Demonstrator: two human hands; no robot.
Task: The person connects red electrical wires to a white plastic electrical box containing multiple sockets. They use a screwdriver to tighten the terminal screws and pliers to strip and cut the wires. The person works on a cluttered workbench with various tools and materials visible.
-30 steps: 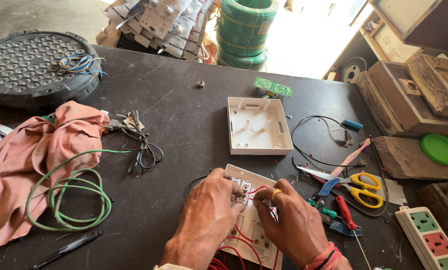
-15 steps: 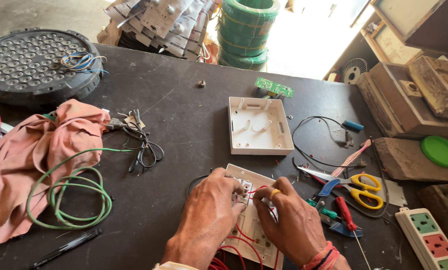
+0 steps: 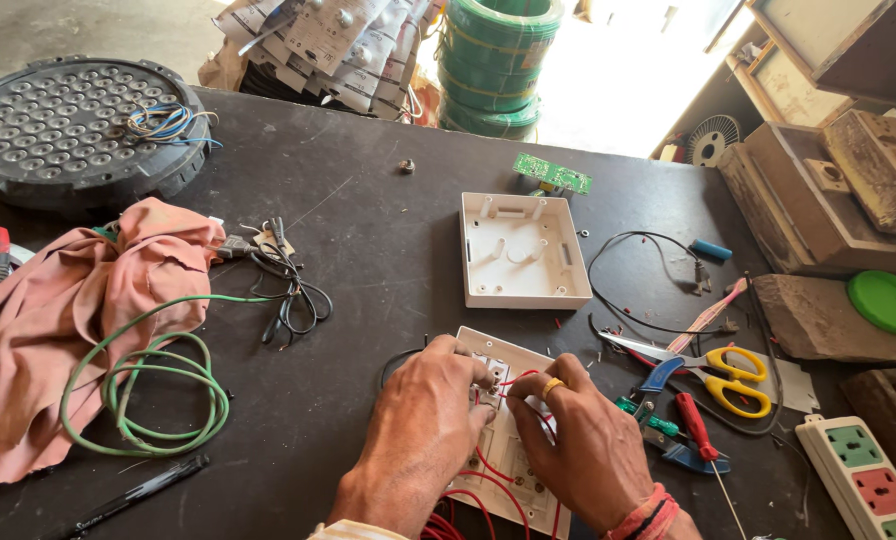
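far beyond the hands, at the table's back edge and to the left, lies a heap of flat blister packages (image 3: 328, 45), white and grey printed cards with small parts under clear plastic, overlapping one another.

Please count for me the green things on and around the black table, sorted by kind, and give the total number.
Green wire coil lying on the table: 1
Stacked green wire rolls past the far edge: 1 stack
Green circuit board: 1
Green round lid: 1
Green-handled screwdriver: 1
Total: 5
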